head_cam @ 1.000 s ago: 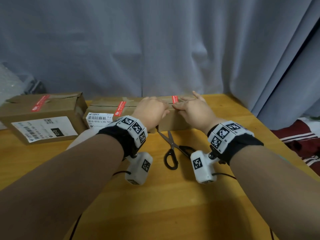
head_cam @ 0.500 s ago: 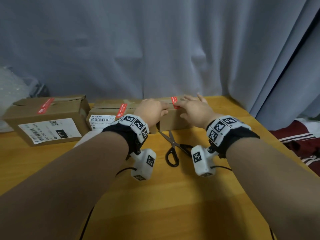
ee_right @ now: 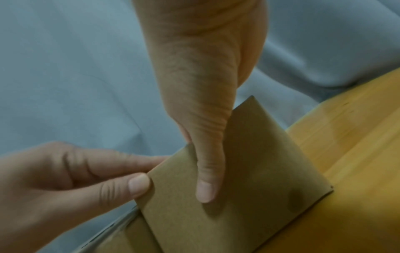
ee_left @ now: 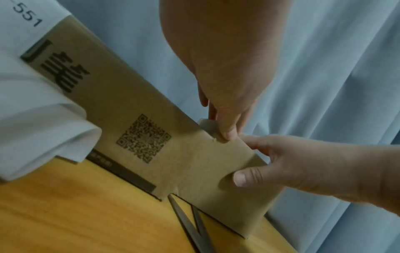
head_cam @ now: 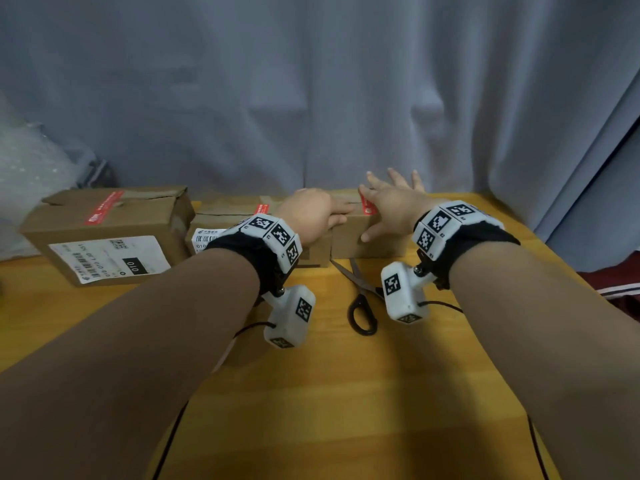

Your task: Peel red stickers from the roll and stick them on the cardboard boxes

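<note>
Three cardboard boxes stand in a row at the table's far edge. The large left box (head_cam: 104, 233) and the middle box (head_cam: 228, 220) each carry a red sticker (head_cam: 104, 207) (head_cam: 260, 208). On the small right box (head_cam: 374, 242) (ee_left: 216, 171) (ee_right: 249, 171) a red sticker (head_cam: 366, 204) lies over the top front edge. My left hand (head_cam: 341, 216) (ee_right: 142, 171) pinches that box's upper left corner between thumb and index finger. My right hand (head_cam: 381, 207) lies over the box top with fingers spread straight, its thumb (ee_right: 205, 188) (ee_left: 240, 178) on the front face.
Black-handled scissors (head_cam: 360, 299) (ee_left: 194, 227) lie on the wooden table (head_cam: 346, 393) just in front of the small box. A curled white paper strip (ee_left: 43, 119) lies before the middle box. A grey curtain (head_cam: 311, 81) hangs right behind the boxes. Bubble wrap (head_cam: 31, 168) sits far left.
My right hand has slid further over the small box, its fingers now spread past the back edge and its thumb down on the front. The left hand has stayed at the corner.
</note>
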A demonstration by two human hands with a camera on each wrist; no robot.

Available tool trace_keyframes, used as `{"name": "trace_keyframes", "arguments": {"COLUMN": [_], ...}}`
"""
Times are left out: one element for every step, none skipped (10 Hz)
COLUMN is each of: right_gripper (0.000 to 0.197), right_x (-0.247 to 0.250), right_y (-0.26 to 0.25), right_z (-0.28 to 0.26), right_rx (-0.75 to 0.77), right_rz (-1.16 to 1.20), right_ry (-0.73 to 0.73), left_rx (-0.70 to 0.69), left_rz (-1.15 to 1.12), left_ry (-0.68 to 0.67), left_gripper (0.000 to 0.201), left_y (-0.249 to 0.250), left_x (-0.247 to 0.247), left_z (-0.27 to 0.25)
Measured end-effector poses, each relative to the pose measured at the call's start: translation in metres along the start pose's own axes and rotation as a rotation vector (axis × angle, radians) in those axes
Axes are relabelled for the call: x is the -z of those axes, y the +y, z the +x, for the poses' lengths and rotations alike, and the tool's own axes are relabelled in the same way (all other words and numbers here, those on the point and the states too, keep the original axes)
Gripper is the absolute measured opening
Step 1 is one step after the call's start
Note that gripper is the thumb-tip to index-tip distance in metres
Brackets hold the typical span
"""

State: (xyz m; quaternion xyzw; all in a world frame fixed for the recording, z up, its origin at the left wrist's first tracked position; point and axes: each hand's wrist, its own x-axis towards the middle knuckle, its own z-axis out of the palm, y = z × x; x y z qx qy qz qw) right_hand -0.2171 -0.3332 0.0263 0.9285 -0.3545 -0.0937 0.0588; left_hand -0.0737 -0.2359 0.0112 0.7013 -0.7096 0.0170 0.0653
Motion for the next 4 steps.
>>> {"name": "trace_keyframes", "arguments": {"right_gripper": [0.082, 0.055, 0.034, 0.031], "right_x": [-0.003, -0.017, -0.026, -0.023], "right_y": [0.000, -0.001, -0.004, -0.006], "right_z": [-0.005, -0.016, -0.024, -0.030], "right_rx": [0.055, 0.090, 0.097, 0.058], "right_rz": [0.007, 0.096, 0.152, 0.181], "right_ry": [0.096, 0.273, 0.458, 0.501], "left_rx": [0.027, 0.057, 0.091, 0.097], "left_rz": [-0.021, -0.053, -0.054, 0.002], "left_ry": [0.017, 0.040, 0.065, 0.006], "left_gripper": [0.040, 0.039, 0.039, 0.039], "left_y": [-0.002, 0.003, 0.009, 0.012], "left_x": [-0.002, -0.005, -0.003, 0.002], "left_z": [0.002, 0.001, 0.002, 0.003]}}
